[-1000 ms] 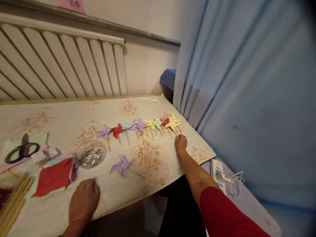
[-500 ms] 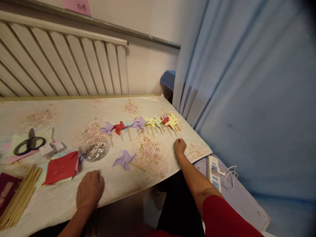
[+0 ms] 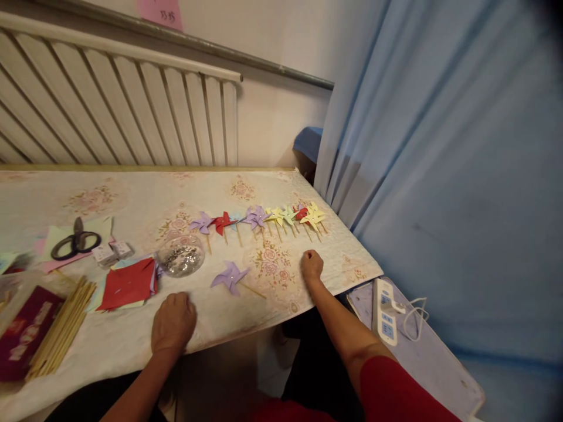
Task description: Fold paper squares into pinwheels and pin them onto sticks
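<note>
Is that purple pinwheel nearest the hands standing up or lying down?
Lying down. The purple pinwheel rests flat on the table, stick sideways, between both hands.

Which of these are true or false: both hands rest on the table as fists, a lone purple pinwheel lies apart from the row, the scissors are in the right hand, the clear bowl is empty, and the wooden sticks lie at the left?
1. Both hands rest curled on the table. True: the left hand and right hand hold nothing.
2. A single purple pinwheel lies apart from the row of pinwheels. True.
3. The scissors are in the right hand. False: they lie on paper at the far left.
4. The clear bowl is empty. False: small shiny bits fill it.
5. The wooden sticks lie at the left. True.
</note>
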Tool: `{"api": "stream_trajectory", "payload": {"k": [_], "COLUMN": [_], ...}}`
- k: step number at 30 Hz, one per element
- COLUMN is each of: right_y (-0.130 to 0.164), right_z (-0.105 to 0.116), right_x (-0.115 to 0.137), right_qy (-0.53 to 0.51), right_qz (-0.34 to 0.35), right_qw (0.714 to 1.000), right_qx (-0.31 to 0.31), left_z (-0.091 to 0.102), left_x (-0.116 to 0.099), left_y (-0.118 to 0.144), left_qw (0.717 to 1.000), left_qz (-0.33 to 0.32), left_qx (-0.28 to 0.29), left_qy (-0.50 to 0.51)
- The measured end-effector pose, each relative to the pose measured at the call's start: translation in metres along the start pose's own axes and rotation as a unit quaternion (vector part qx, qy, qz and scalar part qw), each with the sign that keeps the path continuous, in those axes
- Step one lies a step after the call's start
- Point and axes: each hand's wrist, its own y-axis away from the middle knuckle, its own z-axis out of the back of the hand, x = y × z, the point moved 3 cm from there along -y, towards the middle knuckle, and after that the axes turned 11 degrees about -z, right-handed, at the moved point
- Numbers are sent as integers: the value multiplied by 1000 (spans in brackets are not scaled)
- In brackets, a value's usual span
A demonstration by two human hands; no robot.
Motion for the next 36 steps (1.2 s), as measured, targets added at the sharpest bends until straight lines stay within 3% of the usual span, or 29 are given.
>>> {"api": "stream_trajectory", "payload": {"k": [11,20,30,36], "right_y": [30,47,41,38], "right_z": [-15,-41,-77,-88], "right_x": [31,69,114,129], "right_qy": [25,47,72,103], "right_qz": [53,60,37,30], "right_qw": [998,993,990,986], "right_qx": [34,85,114,128], "left_z": [0,3,4,5], "left_x": [-1,-2,-4,-4], "left_y": [1,2,3,3], "left_qw": [1000,1000,1000,1000], "left_qz": [-2,3,10,11], "left_qx": [-8,-1,7,7], "left_qy": [2,14,28,19]}}
